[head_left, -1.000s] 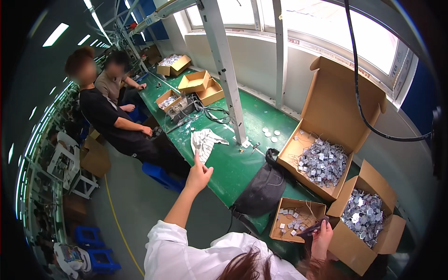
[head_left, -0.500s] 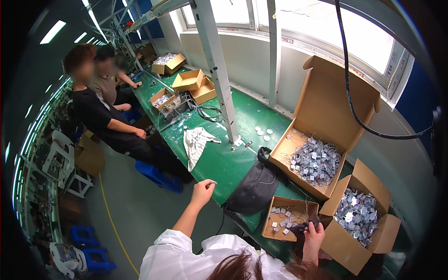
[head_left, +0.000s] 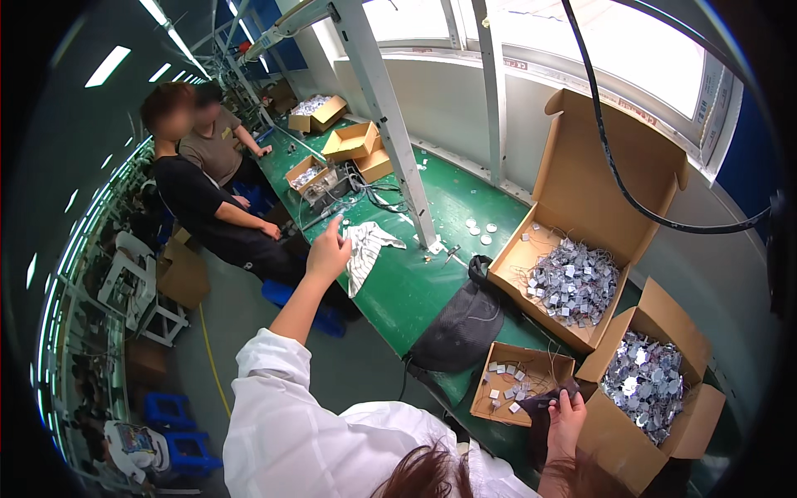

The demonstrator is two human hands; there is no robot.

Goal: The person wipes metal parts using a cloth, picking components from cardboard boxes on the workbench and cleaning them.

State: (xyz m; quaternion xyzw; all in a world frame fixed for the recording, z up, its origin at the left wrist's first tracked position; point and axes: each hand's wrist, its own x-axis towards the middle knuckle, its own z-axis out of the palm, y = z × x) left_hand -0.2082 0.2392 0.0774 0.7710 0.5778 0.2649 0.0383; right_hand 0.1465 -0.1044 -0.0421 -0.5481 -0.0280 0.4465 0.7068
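My left hand (head_left: 329,251) is raised over the table's edge beside a striped cloth (head_left: 364,259). Its index finger stretches out, and nothing shows in its grasp. At the lower right, my right hand (head_left: 567,421) pinches a piece of dark cloth (head_left: 544,407) at the near corner of a small cardboard box (head_left: 476,405). Several small silver-white squares with thin wires (head_left: 509,380) lie scattered in that box. Part of the dark cloth hangs down past my wrist.
A large lidded box (head_left: 623,166) of wired squares and an open carton (head_left: 606,440) of silver pieces stand at the right. A black mesh bag (head_left: 458,329) lies beside the small box. A metal post (head_left: 390,124) rises from the green table (head_left: 386,303). Two people stand at the left.
My left hand has moved up and forward toward the striped cloth, its index finger now extended. My right hand keeps hold of the dark cloth by the small box. The view has shifted slightly.
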